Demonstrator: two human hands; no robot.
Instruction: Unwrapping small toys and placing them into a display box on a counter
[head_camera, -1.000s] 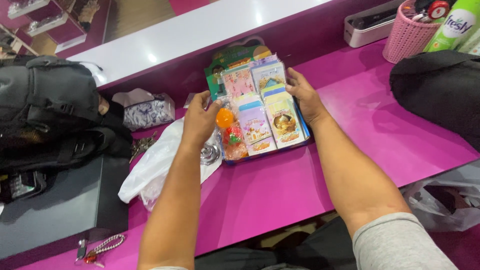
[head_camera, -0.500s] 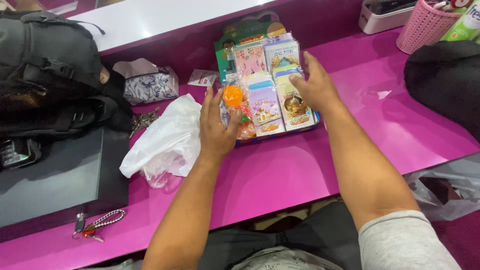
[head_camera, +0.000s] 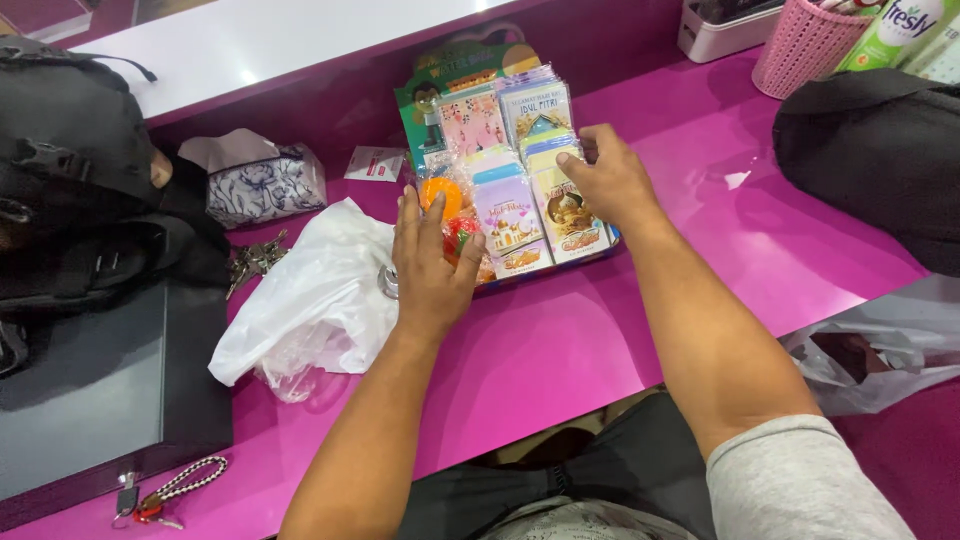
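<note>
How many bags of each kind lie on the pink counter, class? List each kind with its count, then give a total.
Black bags: 2, a backpack at the left and another at the right.
Plastic bags: 2, one white beside the left hand, one clear at the right edge.
Patterned pouches: 1.
Total: 5.

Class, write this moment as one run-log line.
left hand: flat on tray's left edge | right hand: on card packets | tray: on pink counter
</note>
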